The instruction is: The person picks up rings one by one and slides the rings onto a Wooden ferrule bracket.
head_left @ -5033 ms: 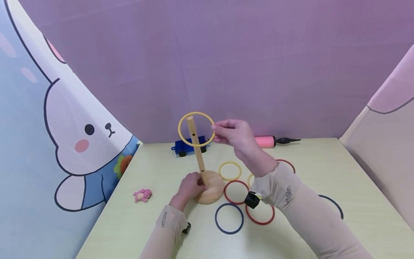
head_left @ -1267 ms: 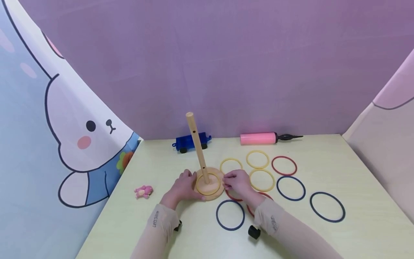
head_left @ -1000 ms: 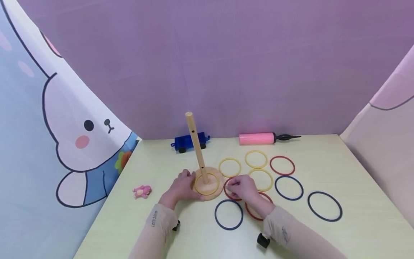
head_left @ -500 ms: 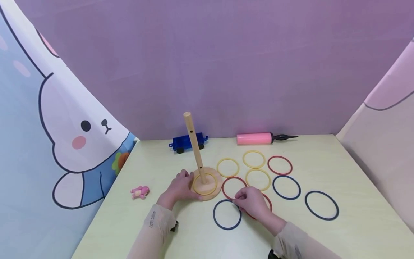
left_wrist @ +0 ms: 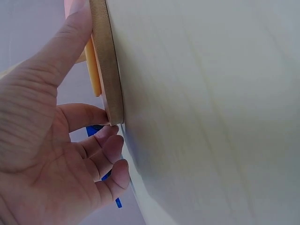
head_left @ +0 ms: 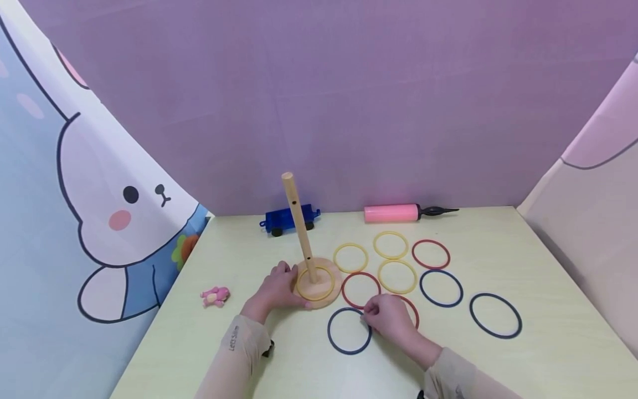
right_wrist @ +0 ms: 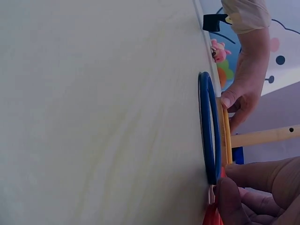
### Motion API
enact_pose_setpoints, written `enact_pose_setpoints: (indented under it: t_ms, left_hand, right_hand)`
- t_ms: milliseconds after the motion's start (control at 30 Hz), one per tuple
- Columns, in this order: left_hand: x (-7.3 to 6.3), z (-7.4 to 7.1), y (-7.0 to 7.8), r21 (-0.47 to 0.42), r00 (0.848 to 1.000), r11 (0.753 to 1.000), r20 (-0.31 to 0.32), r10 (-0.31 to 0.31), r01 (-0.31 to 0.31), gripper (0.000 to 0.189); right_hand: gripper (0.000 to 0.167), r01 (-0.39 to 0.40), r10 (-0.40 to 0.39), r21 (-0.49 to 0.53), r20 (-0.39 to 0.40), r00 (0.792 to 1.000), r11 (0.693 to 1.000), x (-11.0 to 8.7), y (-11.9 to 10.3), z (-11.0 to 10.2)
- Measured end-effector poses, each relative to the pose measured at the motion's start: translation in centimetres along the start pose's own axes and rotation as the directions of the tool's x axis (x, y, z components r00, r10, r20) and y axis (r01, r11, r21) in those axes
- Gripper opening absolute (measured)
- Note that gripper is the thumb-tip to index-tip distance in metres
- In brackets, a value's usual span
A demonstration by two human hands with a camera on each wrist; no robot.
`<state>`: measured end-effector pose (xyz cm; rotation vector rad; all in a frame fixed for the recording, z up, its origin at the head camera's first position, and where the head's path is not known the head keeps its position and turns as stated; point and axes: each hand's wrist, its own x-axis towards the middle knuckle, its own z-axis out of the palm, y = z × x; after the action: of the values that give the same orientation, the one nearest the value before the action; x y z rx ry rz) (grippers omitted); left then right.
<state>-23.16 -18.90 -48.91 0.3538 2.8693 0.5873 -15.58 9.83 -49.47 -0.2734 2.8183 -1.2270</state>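
My left hand (head_left: 279,288) grips the round base of a wooden ring-toss stand (head_left: 300,224), thumb on the near side and fingers behind. In the left wrist view its thumb and index finger hold the edge of the base (left_wrist: 111,79). A yellow ring (head_left: 315,300) lies on the base around the upright post. My right hand (head_left: 391,318) pinches the upper right edge of a blue ring (head_left: 349,353) on the table. The right wrist view has thumb and finger at the end of that blue ring (right_wrist: 205,122). The hand partly covers a red ring (head_left: 417,318).
Another red ring (head_left: 343,290) lies against the base. Several yellow rings (head_left: 334,258), a third red ring (head_left: 449,255) and two blue rings (head_left: 421,285) lie to the right. A blue toy cart (head_left: 286,220), a pink pump (head_left: 391,213) and a pink bear (head_left: 215,296) also sit there.
The yellow ring held above the post now rests on the base around it. My right hand has moved from the base down to the near blue ring. The left hand still holds the base.
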Motion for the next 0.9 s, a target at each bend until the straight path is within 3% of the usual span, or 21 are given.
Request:
enact_pose_setpoints:
  t_ms: [500, 667, 900]
  left_hand:
    - [-0.03, 0.12, 0.01, 0.003, 1.000, 1.000, 0.000, -0.005, 0.005, 0.113]
    - [0.03, 0.15, -0.05, 0.001, 1.000, 1.000, 0.002, -0.010, 0.010, 0.112]
    - [0.13, 0.20, -0.18, 0.005, 1.000, 1.000, 0.006, -0.008, 0.008, 0.114]
  right_hand:
    - [0.020, 0.052, -0.058, -0.174, -0.029, 0.998, 0.983, -0.03, -0.44, 0.55]
    - [0.020, 0.077, -0.080, -0.146, -0.011, 0.997, 0.986, -0.04, -0.53, 0.51]
    - [0.016, 0.082, -0.083, 0.008, 0.060, 0.995, 0.997, 0.19, -0.10, -0.17]
